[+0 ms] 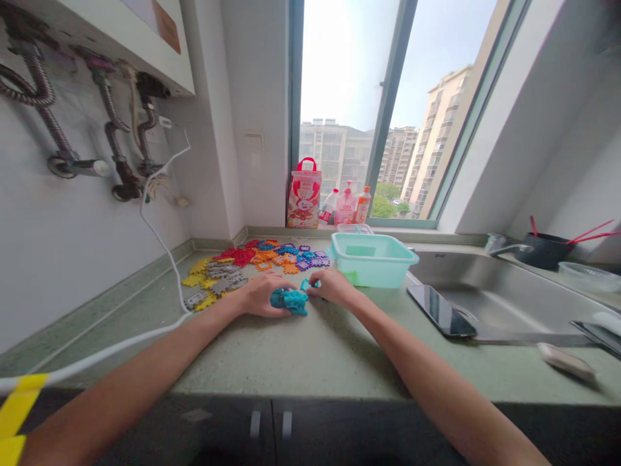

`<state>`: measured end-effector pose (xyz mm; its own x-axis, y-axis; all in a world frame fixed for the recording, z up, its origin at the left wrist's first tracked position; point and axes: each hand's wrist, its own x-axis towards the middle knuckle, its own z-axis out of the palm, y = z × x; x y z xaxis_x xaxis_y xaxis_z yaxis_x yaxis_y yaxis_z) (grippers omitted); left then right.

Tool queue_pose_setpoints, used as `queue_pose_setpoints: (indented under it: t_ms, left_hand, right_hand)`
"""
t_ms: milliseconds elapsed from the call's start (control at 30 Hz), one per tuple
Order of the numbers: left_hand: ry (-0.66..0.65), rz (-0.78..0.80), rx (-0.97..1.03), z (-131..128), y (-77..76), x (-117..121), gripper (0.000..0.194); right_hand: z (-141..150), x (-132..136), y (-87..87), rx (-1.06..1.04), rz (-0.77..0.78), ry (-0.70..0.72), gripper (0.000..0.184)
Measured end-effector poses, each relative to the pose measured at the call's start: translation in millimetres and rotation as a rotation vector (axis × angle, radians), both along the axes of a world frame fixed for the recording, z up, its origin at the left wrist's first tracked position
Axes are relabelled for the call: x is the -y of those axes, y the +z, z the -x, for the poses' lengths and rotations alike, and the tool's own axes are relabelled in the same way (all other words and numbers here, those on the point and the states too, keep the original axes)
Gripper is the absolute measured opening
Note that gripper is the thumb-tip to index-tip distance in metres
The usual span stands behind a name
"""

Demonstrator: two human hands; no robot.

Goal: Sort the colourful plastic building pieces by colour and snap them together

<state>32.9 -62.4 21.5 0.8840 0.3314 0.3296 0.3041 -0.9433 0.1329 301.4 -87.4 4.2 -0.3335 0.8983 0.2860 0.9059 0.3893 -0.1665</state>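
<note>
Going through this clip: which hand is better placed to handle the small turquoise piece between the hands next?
Probably the right hand: its fingertips are right at the small turquoise piece, while the left hand is occupied, gripping a turquoise bunch.

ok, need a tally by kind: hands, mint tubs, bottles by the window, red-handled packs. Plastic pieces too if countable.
Hands: 2 (left hand, right hand)
Mint tub: 1
Bottles: 3 (red-capped bottle, pink pump bottle, orange bottle)
Red-handled pack: 1
Total: 7
Plastic pieces, left out of the total: overlapping, can't count.
</note>
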Motion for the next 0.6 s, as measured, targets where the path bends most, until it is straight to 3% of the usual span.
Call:
queue_pose_setpoints:
  t_ms: [233,467,600]
  left_hand:
    - [0.014,-0.008,0.033,-0.6,-0.8,-1.5,0.052]
    - [0.028,-0.022,0.039,0.1,-0.3,-6.7,0.043]
    - [0.057,0.01,0.028,0.3,-2.4,-8.0,0.051]
  right_hand:
    - [3.4,-2.9,-10.8,-0.03,-0.054,0.085,0.022]
    - [-1.2,3.9,4.8,0.202,-0.122,0.107,0.015]
    - [-4.1,8.5,16.6,0.125,-0.308,0.031,0.023]
